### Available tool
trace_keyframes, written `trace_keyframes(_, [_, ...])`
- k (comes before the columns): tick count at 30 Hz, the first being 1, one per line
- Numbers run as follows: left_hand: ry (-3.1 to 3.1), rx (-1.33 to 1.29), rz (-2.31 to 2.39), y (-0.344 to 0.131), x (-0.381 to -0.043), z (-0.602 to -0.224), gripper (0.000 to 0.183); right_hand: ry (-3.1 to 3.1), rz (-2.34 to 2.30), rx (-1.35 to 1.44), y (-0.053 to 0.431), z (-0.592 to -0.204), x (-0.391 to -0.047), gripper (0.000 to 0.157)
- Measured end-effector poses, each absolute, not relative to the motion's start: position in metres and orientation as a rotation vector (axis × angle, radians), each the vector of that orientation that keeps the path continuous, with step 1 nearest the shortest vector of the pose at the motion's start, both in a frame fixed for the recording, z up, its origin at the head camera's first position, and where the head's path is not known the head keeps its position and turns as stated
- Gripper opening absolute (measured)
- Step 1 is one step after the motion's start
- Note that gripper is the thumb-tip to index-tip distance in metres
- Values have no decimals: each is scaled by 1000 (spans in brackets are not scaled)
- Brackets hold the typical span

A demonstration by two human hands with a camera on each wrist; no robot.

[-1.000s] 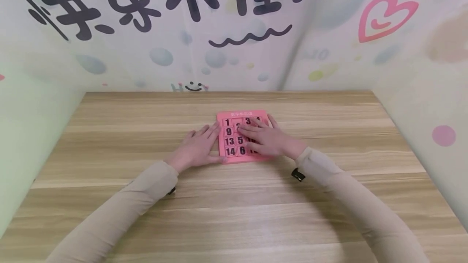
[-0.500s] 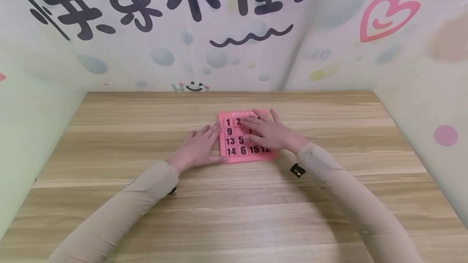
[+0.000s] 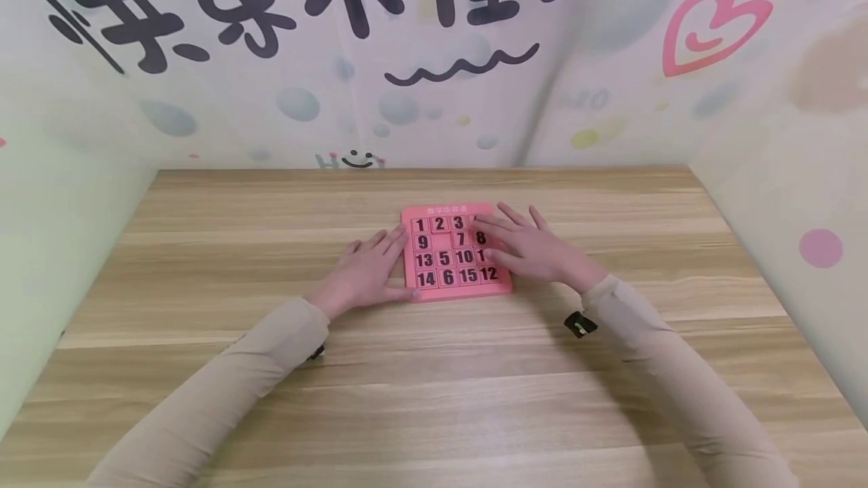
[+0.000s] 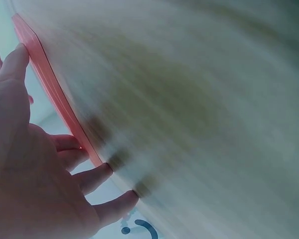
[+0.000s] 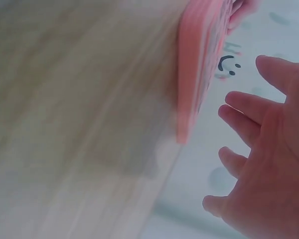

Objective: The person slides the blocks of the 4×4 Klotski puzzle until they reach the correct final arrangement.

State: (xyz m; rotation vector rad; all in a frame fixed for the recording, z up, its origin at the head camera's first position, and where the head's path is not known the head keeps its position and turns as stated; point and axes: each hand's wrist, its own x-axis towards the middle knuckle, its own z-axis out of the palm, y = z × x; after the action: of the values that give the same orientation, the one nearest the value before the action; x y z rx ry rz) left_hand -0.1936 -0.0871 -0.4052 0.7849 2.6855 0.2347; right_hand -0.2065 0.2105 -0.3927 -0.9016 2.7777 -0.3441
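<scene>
A pink sliding number puzzle [image 3: 441,241] lies flat on the table, its black-numbered tiles in rows. The top row reads 1, 2, 3, with the fourth tile mostly covered by fingers. In the second row a bare gap sits between 9 and 7. My left hand [image 3: 364,275] rests along the puzzle's left side, thumb at the near corner; in the left wrist view its thumb and some fingertips touch the pink edge [image 4: 55,92]. Over the right-hand column is my right hand [image 3: 536,248], fingers spread. The right wrist view shows that hand [image 5: 269,144] raised off the table, apart from the puzzle.
The wood-grain table [image 3: 434,398] extends on all sides of the puzzle. A printed wall [image 3: 271,134] with large black characters rises behind its far edge, and side walls stand left and right. A black wrist strap [image 3: 581,324] shows below my right sleeve.
Tile 2 has slid up into the top row, leaving the gap beneath it. My right hand has since lifted and shifted right, uncovering tiles 3, 7 and 8. The left hand stays put.
</scene>
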Motion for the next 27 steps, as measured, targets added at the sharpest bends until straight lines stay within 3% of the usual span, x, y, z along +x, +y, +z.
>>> trace_keyframes(27, [2698, 787, 205, -88, -194, -406, 105, 2715, -378, -1015, 217, -398, -190, 54])
